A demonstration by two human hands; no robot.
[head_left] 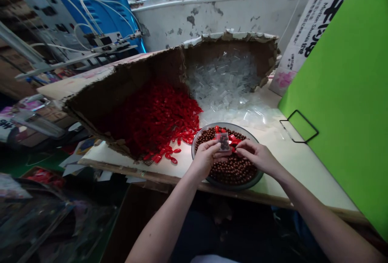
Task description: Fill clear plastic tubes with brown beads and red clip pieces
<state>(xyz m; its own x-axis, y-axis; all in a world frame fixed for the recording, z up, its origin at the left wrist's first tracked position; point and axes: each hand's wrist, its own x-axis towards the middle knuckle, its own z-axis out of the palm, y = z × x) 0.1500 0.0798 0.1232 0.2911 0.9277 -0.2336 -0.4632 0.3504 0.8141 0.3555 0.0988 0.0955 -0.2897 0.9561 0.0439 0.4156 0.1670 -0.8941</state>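
My left hand [206,157] pinches a small clear plastic box [223,141] over a round grey basin [257,177]. Dark round balls show through the box's wall. Shiny brown beads [233,170] fill the basin, and a few red plastic pieces [234,138] lie on top of them. My right hand [256,154] is just right of the box, its thumb and fingers closed together at a small red piece [233,149]. The fingertips partly hide that piece.
Behind the basin, a torn-edged cardboard bin [91,83] holds a heap of red pieces [163,109] on the left and clear plastic boxes [226,79] on the right. Red pieces spill onto the table [306,174]. A green panel [342,105] with a black wire handle [313,135] stands at right.
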